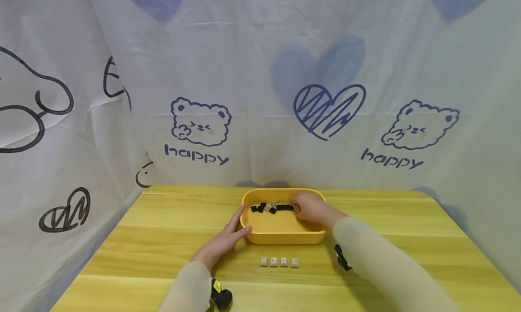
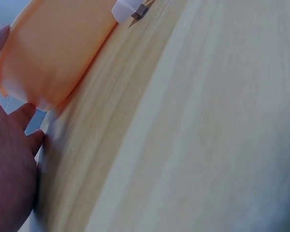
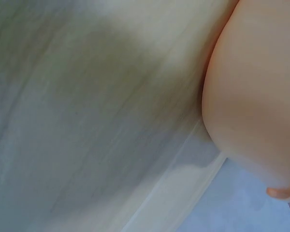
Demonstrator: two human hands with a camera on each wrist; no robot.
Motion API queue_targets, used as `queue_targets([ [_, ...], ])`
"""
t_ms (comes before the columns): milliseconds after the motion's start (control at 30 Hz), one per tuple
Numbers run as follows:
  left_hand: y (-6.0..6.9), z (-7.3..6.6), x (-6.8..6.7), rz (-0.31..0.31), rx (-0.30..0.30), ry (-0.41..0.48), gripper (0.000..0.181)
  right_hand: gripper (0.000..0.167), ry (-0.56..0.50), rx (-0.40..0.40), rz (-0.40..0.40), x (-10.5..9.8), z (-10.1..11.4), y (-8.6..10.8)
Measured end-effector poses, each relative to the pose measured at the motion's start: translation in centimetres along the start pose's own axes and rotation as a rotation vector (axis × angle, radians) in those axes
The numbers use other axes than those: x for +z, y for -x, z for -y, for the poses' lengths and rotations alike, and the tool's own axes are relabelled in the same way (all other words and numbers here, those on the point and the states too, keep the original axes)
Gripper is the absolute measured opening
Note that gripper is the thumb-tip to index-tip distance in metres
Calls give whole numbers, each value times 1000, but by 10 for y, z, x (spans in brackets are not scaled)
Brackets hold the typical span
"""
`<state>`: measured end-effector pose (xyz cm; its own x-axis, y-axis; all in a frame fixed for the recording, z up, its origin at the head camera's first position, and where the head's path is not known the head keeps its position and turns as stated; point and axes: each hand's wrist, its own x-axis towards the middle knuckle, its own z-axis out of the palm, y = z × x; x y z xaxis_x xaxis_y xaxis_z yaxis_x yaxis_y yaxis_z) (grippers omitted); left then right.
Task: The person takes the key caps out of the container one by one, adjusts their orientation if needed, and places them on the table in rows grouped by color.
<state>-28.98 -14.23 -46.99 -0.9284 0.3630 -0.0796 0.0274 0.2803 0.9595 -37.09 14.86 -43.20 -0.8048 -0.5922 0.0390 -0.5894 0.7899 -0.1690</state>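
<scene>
A yellow tray (image 1: 285, 238) stands on the table. My left hand (image 1: 221, 244) rests against its left end, fingers stretched along the side and thumb at the front left corner; the left wrist view shows fingers touching the tray wall (image 2: 63, 53). My right hand (image 1: 312, 209) reaches over the right end into the tray, its fingertips pinching a pale keycap (image 1: 296, 207) at the right end of a line of black keycaps (image 1: 284, 207). To the left lie loose black keycaps (image 1: 261, 208) and pale ones (image 1: 267, 207). The right wrist view shows only the tray's outside (image 3: 256, 96), with the fingers hidden.
A row of several pale keycaps (image 1: 273, 262) lies on the wooden table (image 1: 163, 244) in front of the tray. Behind the table hangs a white cloth (image 1: 260, 135) with printed hearts and bears.
</scene>
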Motion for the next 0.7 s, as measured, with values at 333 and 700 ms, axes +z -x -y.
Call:
queue_targets([
  [333, 3, -2, 3, -22, -25, -21, 76, 18, -26, -27, -5, -1, -2, 4],
  [700, 4, -5, 2, -18, -23, -30, 75, 20, -76, -12, 104, -5, 4, 5],
])
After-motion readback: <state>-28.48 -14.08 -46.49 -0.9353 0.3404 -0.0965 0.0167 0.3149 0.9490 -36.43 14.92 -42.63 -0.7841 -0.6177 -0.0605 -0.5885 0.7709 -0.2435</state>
